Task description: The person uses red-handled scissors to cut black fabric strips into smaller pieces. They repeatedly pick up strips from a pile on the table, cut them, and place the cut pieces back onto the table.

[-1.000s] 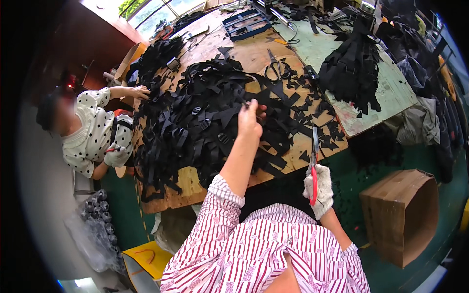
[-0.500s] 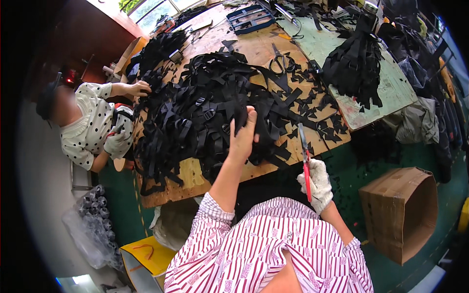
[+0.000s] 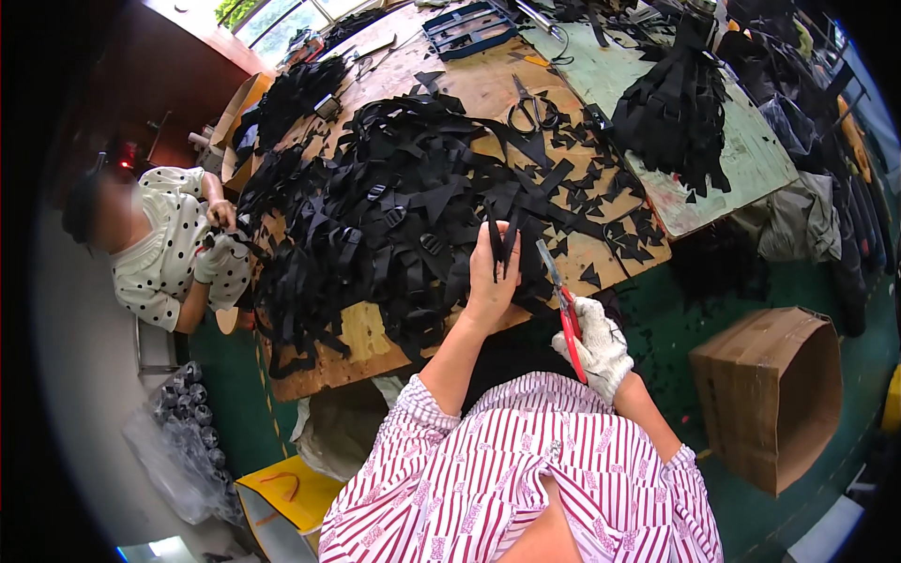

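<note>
Bare and raised over the table's near edge, my left hand (image 3: 494,272) is closed on a black webbing strap (image 3: 502,239), whose ends hang across the fingers. My right hand (image 3: 598,347), in a white work glove, grips red-handled scissors (image 3: 569,328). Their metal blades point up and left, a short way right of the strap and apart from it; whether the blades are parted is hard to see. Beyond my left hand spreads a big heap of black straps (image 3: 375,216), some with plastic buckles (image 3: 431,244). Small black offcuts (image 3: 631,246) lie scattered to the right.
A second pair of scissors (image 3: 526,105) and a blue tray (image 3: 469,33) lie farther back on the wooden table (image 3: 366,333). More straps hang over a pale green board (image 3: 751,159). An open cardboard box (image 3: 741,403) stands at right. At left, a co-worker (image 3: 174,244) handles straps.
My left hand has moved right, bringing the strap nearer the scissors. The scissors have shifted slightly left and tilted. The co-worker's bare hand has left the heap and come to the gloved one.
</note>
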Demonstrator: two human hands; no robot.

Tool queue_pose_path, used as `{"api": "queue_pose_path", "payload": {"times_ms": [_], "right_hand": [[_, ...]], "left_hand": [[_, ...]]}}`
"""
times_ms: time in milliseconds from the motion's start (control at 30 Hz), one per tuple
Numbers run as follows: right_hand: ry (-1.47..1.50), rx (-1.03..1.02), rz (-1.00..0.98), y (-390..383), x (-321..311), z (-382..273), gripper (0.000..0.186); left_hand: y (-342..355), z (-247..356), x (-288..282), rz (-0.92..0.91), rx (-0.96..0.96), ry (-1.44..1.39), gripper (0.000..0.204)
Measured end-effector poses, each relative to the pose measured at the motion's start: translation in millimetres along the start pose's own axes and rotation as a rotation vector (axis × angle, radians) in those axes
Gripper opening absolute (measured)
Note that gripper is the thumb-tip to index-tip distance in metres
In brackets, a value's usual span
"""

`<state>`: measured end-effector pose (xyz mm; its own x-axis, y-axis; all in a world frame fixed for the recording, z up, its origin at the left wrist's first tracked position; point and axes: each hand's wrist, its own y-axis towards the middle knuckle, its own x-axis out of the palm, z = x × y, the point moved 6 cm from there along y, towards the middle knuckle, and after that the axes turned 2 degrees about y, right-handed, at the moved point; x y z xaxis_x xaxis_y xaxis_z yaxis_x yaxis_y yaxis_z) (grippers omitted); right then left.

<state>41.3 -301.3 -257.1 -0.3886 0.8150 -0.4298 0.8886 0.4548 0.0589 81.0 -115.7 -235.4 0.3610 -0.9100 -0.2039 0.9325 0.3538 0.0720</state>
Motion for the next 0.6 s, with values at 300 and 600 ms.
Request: {"api": "queue_pose_path", "payload": {"times_ms": [300,600], "right_hand": [[0.101,0.059,0.075,3,-3,11,0.054],[0.031,0.075,-0.007,1,-5,8,0.055]], "left_hand": [[-10,-20,17,-0.184,-0.134,-0.243,0.013],[-11,-21,10,0.002,-0.162,-0.379,0.011]]}}
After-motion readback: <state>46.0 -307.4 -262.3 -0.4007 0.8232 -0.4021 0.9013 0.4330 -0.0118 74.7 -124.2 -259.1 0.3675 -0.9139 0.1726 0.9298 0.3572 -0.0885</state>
